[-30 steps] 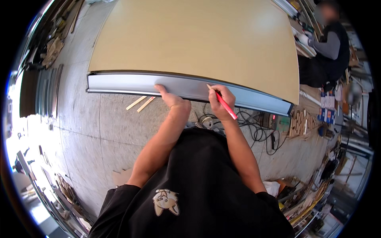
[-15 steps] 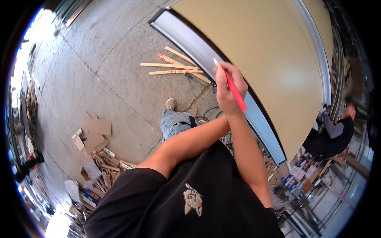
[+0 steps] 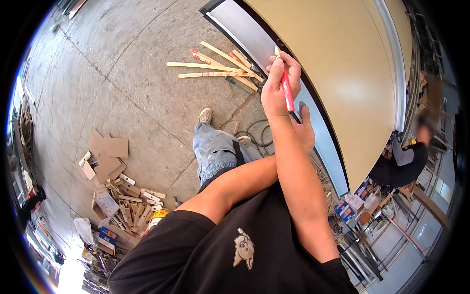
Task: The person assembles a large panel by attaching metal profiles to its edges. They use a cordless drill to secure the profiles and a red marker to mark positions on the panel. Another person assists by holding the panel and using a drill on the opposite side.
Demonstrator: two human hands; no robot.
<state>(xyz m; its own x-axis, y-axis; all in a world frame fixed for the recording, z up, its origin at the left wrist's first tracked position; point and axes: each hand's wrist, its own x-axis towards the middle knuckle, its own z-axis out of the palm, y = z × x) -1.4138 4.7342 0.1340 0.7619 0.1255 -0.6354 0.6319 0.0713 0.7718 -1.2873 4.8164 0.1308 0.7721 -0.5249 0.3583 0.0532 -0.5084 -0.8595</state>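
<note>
My right hand (image 3: 281, 85) is closed around a red carpenter's pencil (image 3: 287, 90). Its pale sharpened tip points up at the frame edge of a large tan panel (image 3: 338, 73), close to a small dark round spot. Whether the tip touches, I cannot tell. The panel's near side is a pale grey-blue metal profile (image 3: 320, 139) with a black border. My forearms cross, the right one over the left. Partly hidden behind my right wrist, my left hand (image 3: 307, 132) is beside that profile, with its visible fingers stretched out and nothing seen in them.
Several thin wooden strips (image 3: 215, 66) lie fanned on the concrete floor (image 3: 132, 83). A dark cable (image 3: 259, 132) coils by my feet. Wood offcuts (image 3: 134, 208) and cardboard pieces (image 3: 110, 149) are heaped at lower left. Another person (image 3: 401, 164) is beyond the panel at right.
My right hand has moved up a little along the profile, and the pencil stands steeper with its tip nearer the black border. My left hand has come partly into sight behind the right wrist.
</note>
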